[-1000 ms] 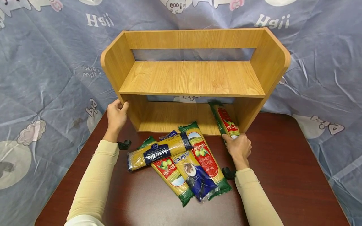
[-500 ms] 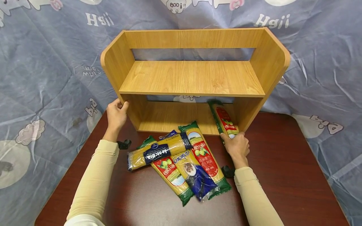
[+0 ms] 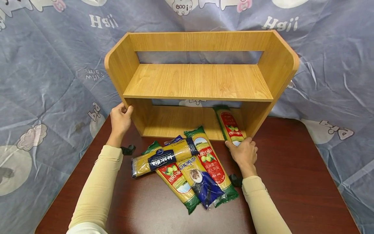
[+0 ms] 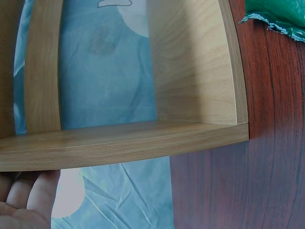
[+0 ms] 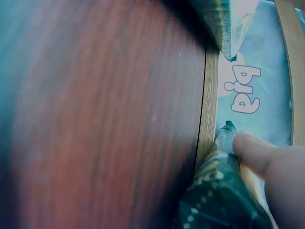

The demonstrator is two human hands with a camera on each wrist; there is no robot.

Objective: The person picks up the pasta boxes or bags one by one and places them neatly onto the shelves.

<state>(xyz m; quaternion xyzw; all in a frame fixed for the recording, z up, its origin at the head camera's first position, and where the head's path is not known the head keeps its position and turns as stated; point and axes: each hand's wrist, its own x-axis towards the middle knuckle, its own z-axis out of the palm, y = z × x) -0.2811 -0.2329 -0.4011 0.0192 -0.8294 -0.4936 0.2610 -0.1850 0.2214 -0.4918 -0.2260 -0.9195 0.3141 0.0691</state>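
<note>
Your right hand [image 3: 244,152] grips the near end of the red-and-green spaghetti packet [image 3: 229,125], which lies in the two-tier wooden shelf rack [image 3: 198,81], bottom tier, right side. Left hand [image 3: 120,119], fingers curled, clasps rack's left panel; both forearms stretched fwd over the dark red worktop [image 3: 292,175].

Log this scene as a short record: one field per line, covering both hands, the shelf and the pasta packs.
left hand: grips the front edge of the wooden shelf's left side panel
right hand: holds the near end of a red-and-green pasta pack
held pack: lies on the lower level, at its right end, beside the right side panel
wooden shelf: two levels, stands at the back of the table, upper level bare
other packs: four, overlapping in a loose pile in front of the shelf
table: dark red-brown wood
backdrop: blue-grey printed cloth
</note>
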